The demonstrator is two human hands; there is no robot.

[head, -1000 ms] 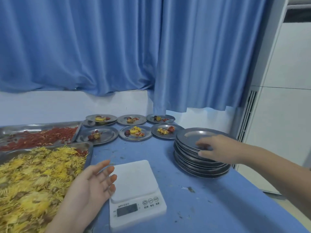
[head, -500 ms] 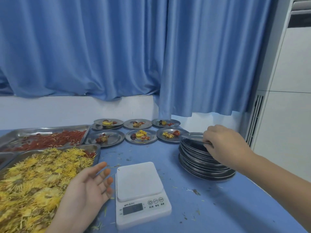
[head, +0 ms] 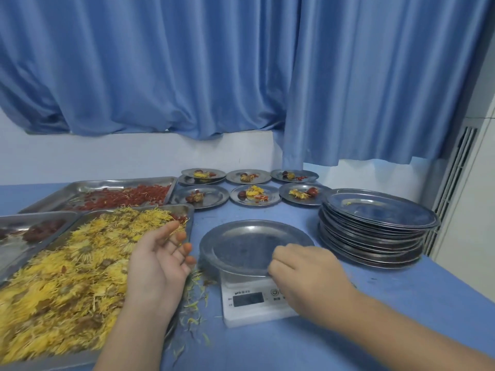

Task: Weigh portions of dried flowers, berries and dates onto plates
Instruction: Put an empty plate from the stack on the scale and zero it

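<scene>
At centre frame the right hand (head: 308, 274) is pinching the near rim of an empty metal plate (head: 249, 245) sitting on the white scale (head: 254, 301). The left hand (head: 158, 263) is hovering open and empty (fingers loosely spread) over the tray of yellow dried flowers (head: 67, 277) at lower left, while the plate stack (head: 375, 231) is standing at right.
</scene>
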